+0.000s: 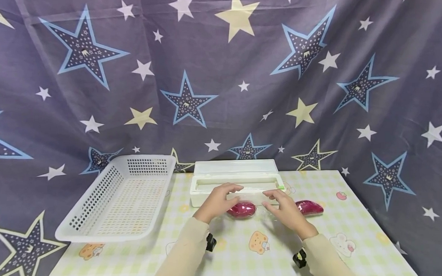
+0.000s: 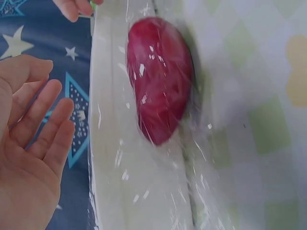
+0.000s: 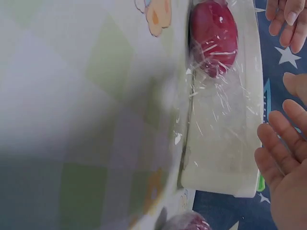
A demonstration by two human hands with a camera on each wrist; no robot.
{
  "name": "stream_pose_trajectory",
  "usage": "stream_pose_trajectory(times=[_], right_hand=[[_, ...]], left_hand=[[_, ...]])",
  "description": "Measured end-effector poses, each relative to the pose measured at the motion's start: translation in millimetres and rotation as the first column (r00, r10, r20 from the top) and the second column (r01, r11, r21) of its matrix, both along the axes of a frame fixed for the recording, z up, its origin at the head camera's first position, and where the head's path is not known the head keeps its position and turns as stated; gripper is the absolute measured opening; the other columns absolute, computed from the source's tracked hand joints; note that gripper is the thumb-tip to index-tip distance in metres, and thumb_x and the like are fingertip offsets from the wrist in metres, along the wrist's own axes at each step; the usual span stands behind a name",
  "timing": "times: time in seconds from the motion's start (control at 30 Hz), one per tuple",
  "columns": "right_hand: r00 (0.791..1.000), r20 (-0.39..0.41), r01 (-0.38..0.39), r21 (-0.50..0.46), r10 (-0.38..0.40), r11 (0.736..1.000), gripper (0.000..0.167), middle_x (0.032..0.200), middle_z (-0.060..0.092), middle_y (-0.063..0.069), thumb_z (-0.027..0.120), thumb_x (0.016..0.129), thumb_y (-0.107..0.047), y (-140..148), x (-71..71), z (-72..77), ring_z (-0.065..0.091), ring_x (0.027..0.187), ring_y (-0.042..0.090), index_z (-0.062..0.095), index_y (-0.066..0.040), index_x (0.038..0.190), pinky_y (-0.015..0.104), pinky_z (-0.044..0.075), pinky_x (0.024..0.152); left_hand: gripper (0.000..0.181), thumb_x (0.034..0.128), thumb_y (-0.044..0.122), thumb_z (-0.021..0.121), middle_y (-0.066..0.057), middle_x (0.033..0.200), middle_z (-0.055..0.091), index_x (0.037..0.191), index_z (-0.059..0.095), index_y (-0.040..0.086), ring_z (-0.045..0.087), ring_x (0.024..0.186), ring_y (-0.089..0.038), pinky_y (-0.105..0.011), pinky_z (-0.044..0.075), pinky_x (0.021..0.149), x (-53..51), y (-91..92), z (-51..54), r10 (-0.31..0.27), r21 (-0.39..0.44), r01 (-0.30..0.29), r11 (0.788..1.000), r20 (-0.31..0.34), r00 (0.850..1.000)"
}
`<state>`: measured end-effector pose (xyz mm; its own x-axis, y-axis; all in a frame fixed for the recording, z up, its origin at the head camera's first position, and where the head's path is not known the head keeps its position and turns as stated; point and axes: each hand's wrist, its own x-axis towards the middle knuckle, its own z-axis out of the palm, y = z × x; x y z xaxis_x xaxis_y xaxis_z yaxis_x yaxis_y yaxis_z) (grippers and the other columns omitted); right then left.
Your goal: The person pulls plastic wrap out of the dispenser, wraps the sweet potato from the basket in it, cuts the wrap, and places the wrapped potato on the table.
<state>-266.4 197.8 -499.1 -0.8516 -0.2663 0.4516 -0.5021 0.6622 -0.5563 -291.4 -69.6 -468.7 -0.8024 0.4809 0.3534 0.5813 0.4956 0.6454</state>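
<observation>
A purple-red, sweet-potato-like vegetable (image 1: pixel 242 209) lies against the front of a white cling film box (image 1: pixel 208 198). Clear cling film (image 2: pixel 134 191) covers it and hangs over the box's front wall. My left hand (image 1: pixel 218 200) is above the box's front edge, left of the vegetable, its fingers loosely bent and holding nothing. On the other side, my right hand (image 1: pixel 288 212) is spread with relaxed fingers, also holding nothing. A second purple-red vegetable (image 1: pixel 310 207), with a shiny wrapped look, lies beyond the right hand. The box's lid (image 1: pixel 236 167) stands raised at the back.
A white perforated basket (image 1: pixel 159 213) stands at the left of the table. A small green piece (image 1: pixel 281 187) sits on the box's right end. A checked cloth with cartoon prints covers the table (image 1: pixel 232 263). Behind it hangs a star-patterned curtain (image 1: pixel 218 61).
</observation>
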Motion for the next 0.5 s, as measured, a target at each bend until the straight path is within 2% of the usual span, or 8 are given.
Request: stream_pose_trajectory(times=[0.23, 0.5], right_hand=[[0.997, 0.061, -0.042, 0.003, 0.042, 0.999, 0.041, 0.121, 0.067, 0.006, 0.078, 0.089, -0.023, -9.4, 0.1, -3.6, 0.062, 0.108, 0.024, 0.066, -0.009, 0.125, 0.047, 0.050, 0.096], [0.981, 0.175, -0.080, -0.030, 0.084, 0.996, 0.046, 0.128, 0.063, 0.005, 0.081, 0.086, -0.023, -22.0, -2.1, -12.2, 0.061, 0.112, 0.027, 0.065, -0.007, 0.127, 0.048, 0.050, 0.098]], left_hand=[[0.032, 0.0919, 0.015, 0.072, -0.002, 0.120, 0.068, 0.124, 0.070, 0.012, 0.062, 0.110, -0.022, -0.042, 0.050, 0.096, -0.2, -16.3, -13.0, 0.048, 0.002, -0.048, 0.999, 0.031, 0.998], [0.036, 0.0867, 0.014, 0.080, -0.005, 0.117, 0.070, 0.122, 0.071, 0.007, 0.062, 0.107, -0.025, -0.045, 0.051, 0.094, 3.3, -24.8, -29.1, 0.052, -0.014, -0.051, 0.999, 0.038, 0.998]])
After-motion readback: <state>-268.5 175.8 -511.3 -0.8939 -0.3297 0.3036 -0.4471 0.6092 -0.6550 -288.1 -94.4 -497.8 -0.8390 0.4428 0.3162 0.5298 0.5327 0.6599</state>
